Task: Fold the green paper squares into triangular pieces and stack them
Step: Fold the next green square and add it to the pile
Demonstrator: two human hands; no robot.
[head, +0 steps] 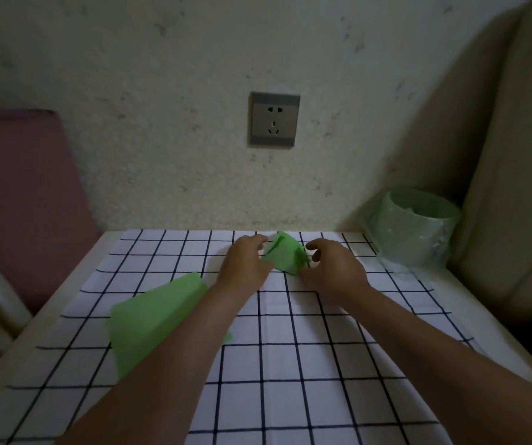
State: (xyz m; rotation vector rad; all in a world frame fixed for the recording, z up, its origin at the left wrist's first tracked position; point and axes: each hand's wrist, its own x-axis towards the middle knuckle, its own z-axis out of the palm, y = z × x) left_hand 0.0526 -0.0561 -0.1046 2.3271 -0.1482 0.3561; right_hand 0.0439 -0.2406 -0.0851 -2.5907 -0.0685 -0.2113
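Folded green piece (pixel 285 256) sits at far-centre of the counter (pixel 65 303), raised a bit off the checked cloth (pixel 290 364), w/ layered flaps showing along its upper left edge. It's already roughly triangular.

Left hand (pixel 245 264) holds its left side: fingers curled over the top edge, thumb at the lower edge. Right hand (pixel 332 268) is at its right corner w/ fingers curled in, apparently pinching that corner; exact contact is hard to see in the dim light. Both hands are closed on the paper, neither spread flat.

Step in hand, prob: late fold on this piece, i.e. closing or creasing the flaps.

Next move calls for lining up the edges, pressing the crease flat against the cloth, then setting the piece down as the start of a stack. No finished stack is visible.

Supply of green paper squares (pixel 152 316) lies nearer, on the left, partly under the left forearm.

Further out: translucent green tub (pixel 415 232) at the far right corner, wall socket (pixel 273 120) on the wall behind, pink cushion (pixel 23 194) at left.
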